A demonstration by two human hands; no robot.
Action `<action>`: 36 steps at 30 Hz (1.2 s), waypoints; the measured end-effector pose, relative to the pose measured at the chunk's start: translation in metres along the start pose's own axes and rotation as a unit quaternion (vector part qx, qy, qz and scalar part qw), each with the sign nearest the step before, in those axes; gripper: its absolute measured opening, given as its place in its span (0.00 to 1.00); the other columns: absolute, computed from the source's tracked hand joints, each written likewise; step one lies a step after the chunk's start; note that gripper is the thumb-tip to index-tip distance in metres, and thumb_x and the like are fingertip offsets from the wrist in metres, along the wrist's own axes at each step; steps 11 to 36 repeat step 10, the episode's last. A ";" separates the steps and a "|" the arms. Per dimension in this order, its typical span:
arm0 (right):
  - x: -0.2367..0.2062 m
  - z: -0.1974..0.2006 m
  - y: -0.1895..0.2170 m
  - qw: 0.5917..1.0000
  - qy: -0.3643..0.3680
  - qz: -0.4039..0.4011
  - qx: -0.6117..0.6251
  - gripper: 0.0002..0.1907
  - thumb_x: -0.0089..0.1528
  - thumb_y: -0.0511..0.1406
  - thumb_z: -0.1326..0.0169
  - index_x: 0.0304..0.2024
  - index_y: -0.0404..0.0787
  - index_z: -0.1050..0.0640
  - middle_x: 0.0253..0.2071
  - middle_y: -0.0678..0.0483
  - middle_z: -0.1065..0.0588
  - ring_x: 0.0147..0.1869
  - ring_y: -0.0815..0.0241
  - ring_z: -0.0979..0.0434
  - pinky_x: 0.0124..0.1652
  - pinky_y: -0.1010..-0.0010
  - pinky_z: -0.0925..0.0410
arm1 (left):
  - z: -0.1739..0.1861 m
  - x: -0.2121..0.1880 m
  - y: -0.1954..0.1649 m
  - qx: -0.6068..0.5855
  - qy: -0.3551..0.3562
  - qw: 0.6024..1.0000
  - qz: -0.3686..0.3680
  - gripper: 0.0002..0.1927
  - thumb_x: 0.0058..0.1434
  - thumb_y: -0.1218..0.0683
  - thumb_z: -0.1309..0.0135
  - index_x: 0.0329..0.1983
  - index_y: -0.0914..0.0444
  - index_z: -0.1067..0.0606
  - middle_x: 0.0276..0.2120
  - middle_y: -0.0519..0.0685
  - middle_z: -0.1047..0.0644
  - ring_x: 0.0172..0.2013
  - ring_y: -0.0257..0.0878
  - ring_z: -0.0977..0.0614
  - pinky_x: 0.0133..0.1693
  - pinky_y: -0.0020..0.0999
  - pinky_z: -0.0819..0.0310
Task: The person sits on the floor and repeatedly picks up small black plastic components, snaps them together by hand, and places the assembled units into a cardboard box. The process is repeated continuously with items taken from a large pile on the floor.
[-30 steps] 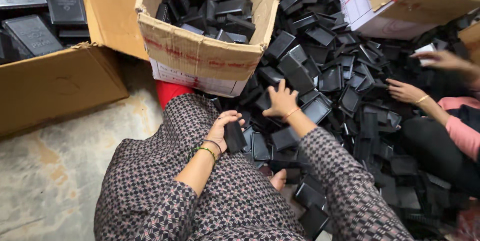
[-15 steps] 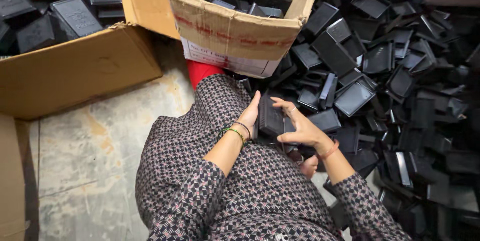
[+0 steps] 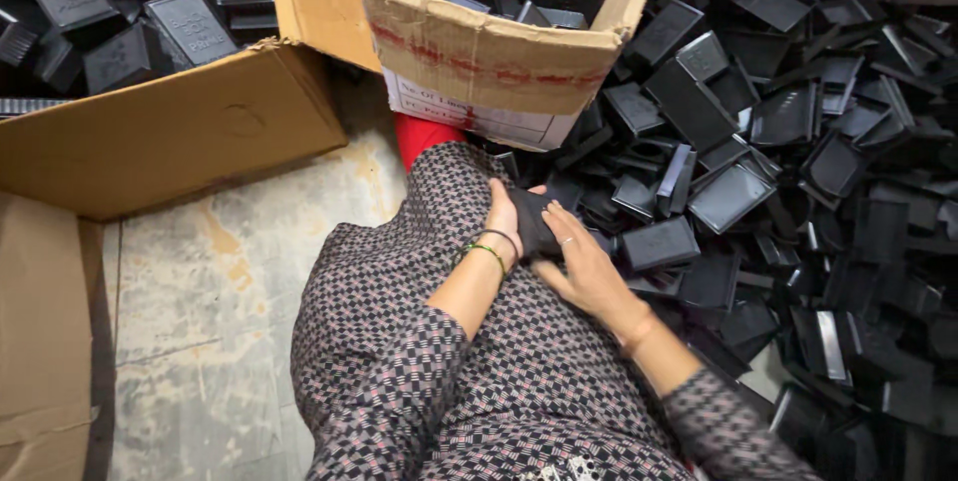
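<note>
- Nearest the camera is the person's lap, covered in a patterned dress point(image 3: 469, 341); both forearms reach forward over it toward twelve o'clock.
- The left hand point(image 3: 504, 217), with bangles at the wrist, has its fingers clenched around one end of a small black case point(image 3: 536, 222) held over the knee.
- The right hand point(image 3: 584, 266) presses on the same case from the four o'clock side, fingers spread along its edge, so both hands are grasping it together.
- Judging by this, one case is being handled while most of the work lies ahead: the heap of black cases point(image 3: 798, 162) from one to four o'clock is still large.
- A bare patch of stone floor point(image 3: 220, 301) lies at nine o'clock.
- A cardboard box point(image 3: 489, 52) at twelve o'clock, just past the knee, already holds a good number of cases but is not full.
- A flatter cardboard carton point(image 3: 170, 132) at ten o'clock holds more cases laid in rows.
- Loose cases crowd right up against the right leg and the box's side, leaving little room on that side.
</note>
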State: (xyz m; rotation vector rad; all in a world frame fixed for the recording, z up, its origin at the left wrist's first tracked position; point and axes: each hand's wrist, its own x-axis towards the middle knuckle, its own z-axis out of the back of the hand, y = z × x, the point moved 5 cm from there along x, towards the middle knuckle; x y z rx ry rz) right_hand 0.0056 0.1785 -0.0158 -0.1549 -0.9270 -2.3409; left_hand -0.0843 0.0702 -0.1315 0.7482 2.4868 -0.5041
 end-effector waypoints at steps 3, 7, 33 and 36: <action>0.002 0.003 0.002 0.992 -0.116 -0.039 -0.022 0.30 0.61 0.33 0.38 0.64 0.32 0.32 0.58 0.35 0.26 0.60 0.39 0.24 0.56 0.60 0.29 | -0.005 -0.008 0.000 0.000 -0.039 0.999 0.008 0.46 0.61 0.19 0.76 0.38 0.61 0.28 0.36 0.52 0.23 0.36 0.47 0.21 0.44 0.48 0.24; 0.003 0.023 0.006 0.972 -0.171 -0.134 0.085 0.21 0.64 0.33 0.42 0.59 0.32 0.27 0.42 0.39 0.19 0.44 0.45 0.14 0.42 0.64 0.25 | -0.010 -0.027 -0.023 0.393 -0.153 0.838 -0.346 0.38 0.67 0.26 0.64 0.27 0.62 0.25 0.28 0.47 0.25 0.32 0.37 0.27 0.39 0.34 0.28; 0.008 0.044 0.030 0.980 -0.130 -0.121 0.090 0.21 0.64 0.34 0.41 0.57 0.32 0.27 0.39 0.41 0.18 0.40 0.48 0.13 0.38 0.66 0.25 | -0.005 -0.016 -0.022 0.338 -0.103 0.863 -0.360 0.37 0.71 0.29 0.64 0.20 0.61 0.31 0.22 0.44 0.30 0.27 0.35 0.32 0.32 0.33 0.35; 0.008 0.044 0.030 0.980 -0.130 -0.121 0.090 0.21 0.64 0.34 0.41 0.57 0.32 0.27 0.39 0.41 0.18 0.40 0.48 0.13 0.38 0.66 0.25 | -0.005 -0.016 -0.022 0.338 -0.103 0.863 -0.360 0.37 0.71 0.29 0.64 0.20 0.61 0.31 0.22 0.44 0.30 0.27 0.35 0.32 0.32 0.33 0.35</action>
